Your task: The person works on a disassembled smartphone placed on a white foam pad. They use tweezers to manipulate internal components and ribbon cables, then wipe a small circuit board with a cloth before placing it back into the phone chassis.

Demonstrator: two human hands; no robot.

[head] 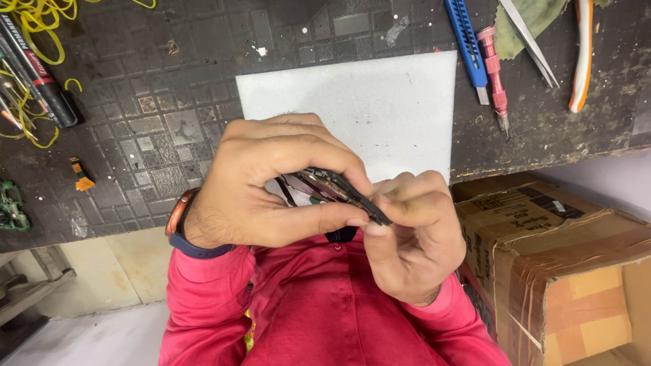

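Note:
Both hands hold a thin dark flat device (pixel 341 190), seen nearly edge-on, with reddish and metallic parts showing inside it. My left hand (pixel 261 179), with a watch on a dark blue strap at the wrist, wraps over it from the left, index finger on top and thumb beneath. My right hand (pixel 413 234) pinches its right end between thumb and fingertips. The hands are raised in front of my red shirt, just before the near edge of a white foam sheet (pixel 380 95) lying on the dark gridded work mat (pixel 156 108).
A blue utility knife (pixel 466 37), a pink screwdriver (pixel 494 68), tweezers (pixel 532 41), orange-handled pliers (pixel 583 54) and a green cloth (pixel 529 20) lie at the far right. Markers (pixel 37 74) and yellow rubber bands (pixel 41 27) lie far left. A taped cardboard box (pixel 563 257) stands at right.

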